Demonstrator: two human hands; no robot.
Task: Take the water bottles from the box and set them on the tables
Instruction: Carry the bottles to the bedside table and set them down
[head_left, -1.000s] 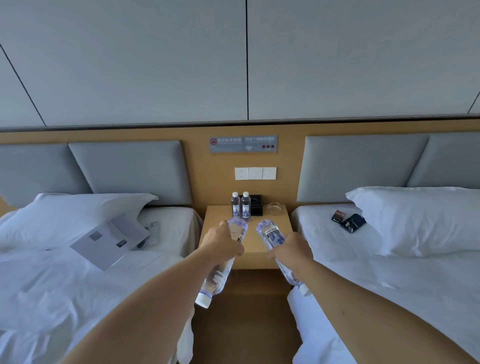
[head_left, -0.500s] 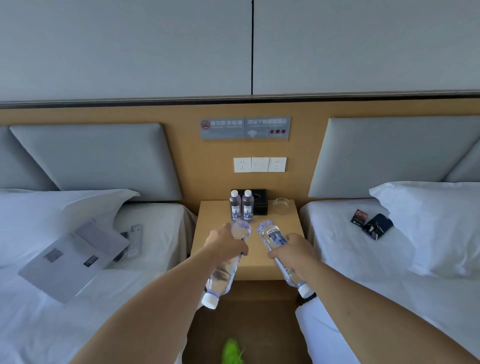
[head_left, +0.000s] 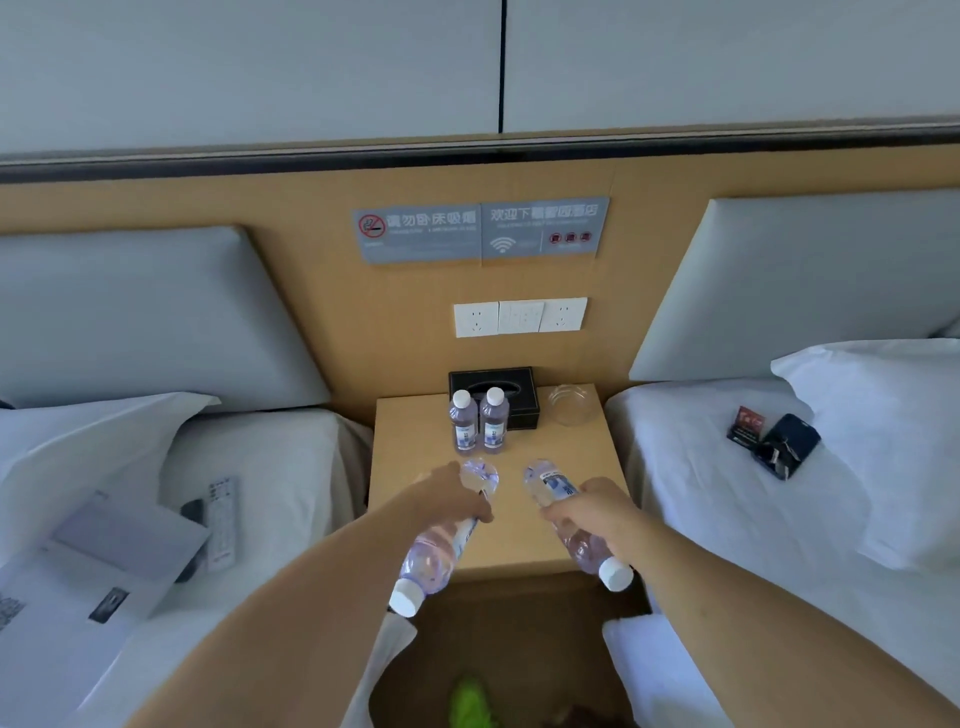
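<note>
The left hand grips one bottle and the right hand grips another bottle, both tilted caps-near above the worktop. Two upright bottles stand just beyond.

— What stands on the counter?
— Two upright water bottles, touching, near its back edge; a black tissue box behind them; a glass ashtray at the back right corner.
— And the beds?
— Left bed: remote, papers. Right bed: dark pouch, small red packet.
</note>
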